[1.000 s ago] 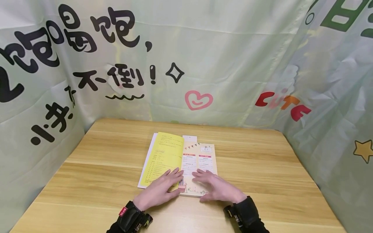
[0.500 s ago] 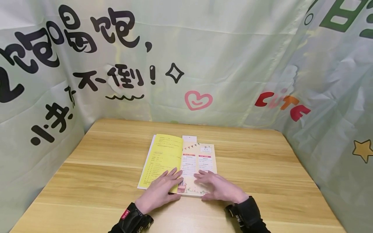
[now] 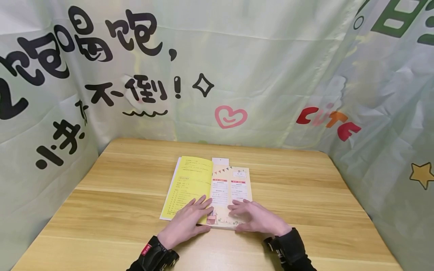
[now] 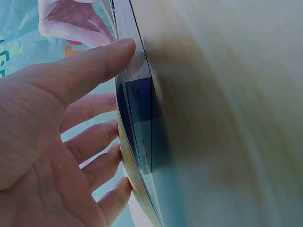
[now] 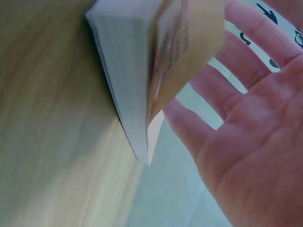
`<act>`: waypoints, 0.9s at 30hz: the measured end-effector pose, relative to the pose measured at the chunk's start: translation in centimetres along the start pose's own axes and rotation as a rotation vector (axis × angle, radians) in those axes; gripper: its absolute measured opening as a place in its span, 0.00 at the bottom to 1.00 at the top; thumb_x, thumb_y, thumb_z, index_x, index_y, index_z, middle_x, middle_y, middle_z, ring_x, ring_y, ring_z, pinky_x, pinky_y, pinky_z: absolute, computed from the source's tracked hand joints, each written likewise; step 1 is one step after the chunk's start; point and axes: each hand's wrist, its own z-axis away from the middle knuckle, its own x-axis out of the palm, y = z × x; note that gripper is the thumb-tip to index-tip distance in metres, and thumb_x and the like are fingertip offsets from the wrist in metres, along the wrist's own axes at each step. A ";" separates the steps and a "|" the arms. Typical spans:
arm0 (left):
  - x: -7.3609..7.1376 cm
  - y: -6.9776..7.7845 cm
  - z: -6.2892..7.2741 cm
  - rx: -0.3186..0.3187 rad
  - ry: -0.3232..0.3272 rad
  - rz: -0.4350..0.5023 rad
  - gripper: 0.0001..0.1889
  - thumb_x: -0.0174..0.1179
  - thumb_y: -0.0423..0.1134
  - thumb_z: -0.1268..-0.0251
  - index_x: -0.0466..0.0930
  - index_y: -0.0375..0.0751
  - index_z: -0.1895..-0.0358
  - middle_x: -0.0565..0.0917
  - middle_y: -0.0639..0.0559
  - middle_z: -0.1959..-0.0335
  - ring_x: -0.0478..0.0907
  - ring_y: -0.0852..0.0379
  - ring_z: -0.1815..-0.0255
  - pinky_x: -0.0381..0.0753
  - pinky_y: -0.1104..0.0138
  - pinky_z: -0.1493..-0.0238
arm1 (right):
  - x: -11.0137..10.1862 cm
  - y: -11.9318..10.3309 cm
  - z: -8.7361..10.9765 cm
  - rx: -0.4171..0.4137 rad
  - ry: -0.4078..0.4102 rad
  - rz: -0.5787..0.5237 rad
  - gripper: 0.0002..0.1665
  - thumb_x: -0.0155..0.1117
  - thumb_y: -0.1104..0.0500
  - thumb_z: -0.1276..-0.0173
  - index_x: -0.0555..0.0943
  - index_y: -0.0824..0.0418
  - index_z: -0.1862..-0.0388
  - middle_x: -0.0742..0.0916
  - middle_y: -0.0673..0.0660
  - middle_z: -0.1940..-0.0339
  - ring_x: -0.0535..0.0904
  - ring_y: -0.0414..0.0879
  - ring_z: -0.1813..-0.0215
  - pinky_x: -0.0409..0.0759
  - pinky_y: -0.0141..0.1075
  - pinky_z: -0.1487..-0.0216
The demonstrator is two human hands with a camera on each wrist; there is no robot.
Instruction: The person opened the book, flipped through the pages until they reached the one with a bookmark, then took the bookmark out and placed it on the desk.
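Note:
An open book (image 3: 222, 210) lies on the wooden table, a yellow printed page (image 3: 190, 180) on its left and a cream contents page (image 3: 240, 190) on its right. My left hand (image 3: 184, 224) rests on the yellow page beside the spine, fingers spread and nearly straight. Its thumb (image 4: 102, 61) lies at the book's lower edge in the left wrist view. Over the lower right of the contents page is my right hand (image 3: 259, 218), fingers extended. In the right wrist view, a lifted page corner (image 5: 194, 56) overlaps its fingers (image 5: 244, 59), above the thick page block (image 5: 125, 61).
A white tab (image 3: 220, 161) sticks out past the book's top edge. Bare wooden tabletop (image 3: 305, 188) surrounds the book. Printed cloth (image 3: 271, 75) hangs behind and at both sides. Dark straps (image 3: 289, 246) circle both wrists.
The yellow page has shifted slightly left and down under my left hand. My right hand has moved a little to the right over the contents page.

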 end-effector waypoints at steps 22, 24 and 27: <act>-0.1 0.2 0.0 -0.018 -0.021 0.028 0.30 0.69 0.49 0.38 0.78 0.41 0.34 0.71 0.43 0.25 0.63 0.43 0.21 0.62 0.45 0.21 | -0.7 -0.8 0.0 -0.084 0.169 0.070 0.10 0.71 0.64 0.38 0.89 0.57 0.57 0.93 0.51 0.55 0.88 0.46 0.46 0.67 0.62 0.26; -0.1 0.2 0.0 -0.018 -0.021 0.029 0.30 0.69 0.48 0.38 0.78 0.41 0.34 0.71 0.43 0.25 0.63 0.42 0.21 0.62 0.45 0.21 | -0.7 -0.8 0.0 -0.097 0.189 0.072 0.12 0.71 0.65 0.39 0.89 0.58 0.55 0.93 0.50 0.59 0.89 0.43 0.50 0.68 0.63 0.27; -0.1 0.2 0.0 -0.018 -0.021 0.029 0.30 0.69 0.48 0.38 0.78 0.41 0.34 0.71 0.43 0.25 0.63 0.42 0.21 0.62 0.45 0.21 | -0.8 -0.8 0.0 -0.098 0.209 0.069 0.15 0.72 0.66 0.40 0.88 0.59 0.53 0.93 0.49 0.61 0.89 0.38 0.55 0.67 0.64 0.28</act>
